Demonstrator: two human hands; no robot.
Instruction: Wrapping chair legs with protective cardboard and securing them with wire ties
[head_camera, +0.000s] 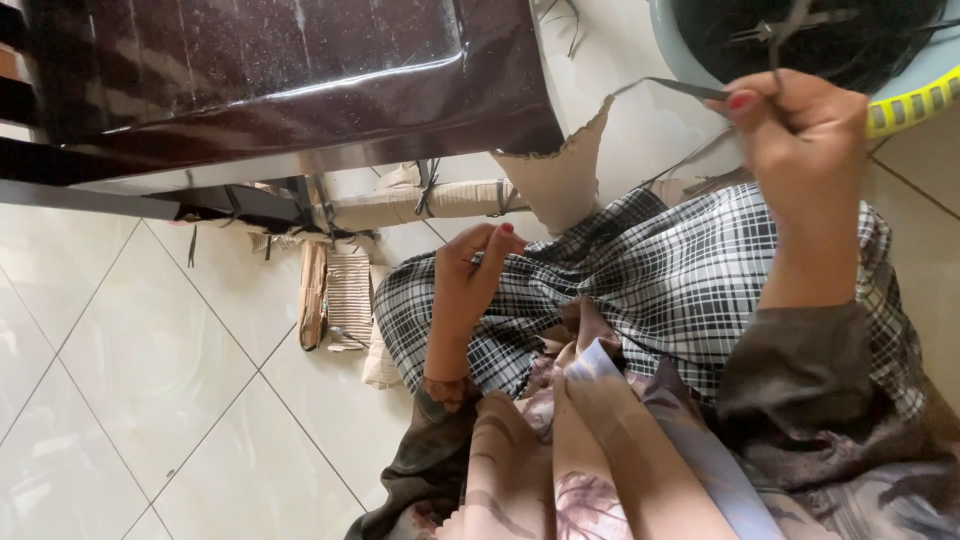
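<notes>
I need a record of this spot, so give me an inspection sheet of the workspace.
Surface: pale glossy floor tiles, checked black-and-white cloth over the lap.
Job's things: thin dark strip, pinched by the right hand; more dark strips in the round pale-blue tub.
Clutter: torn brown cardboard pieces, some wrapped around the dark wooden chair rail.
Grippers: left hand closed loosely at the cloth; what it holds cannot be told.
Cables: nothing seen.
Surroundings: yellow-banded tub rim.

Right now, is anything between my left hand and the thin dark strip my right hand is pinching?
Yes: the torn brown cardboard flap stands between the left hand and the thin dark strip pinched by the right hand.
</notes>
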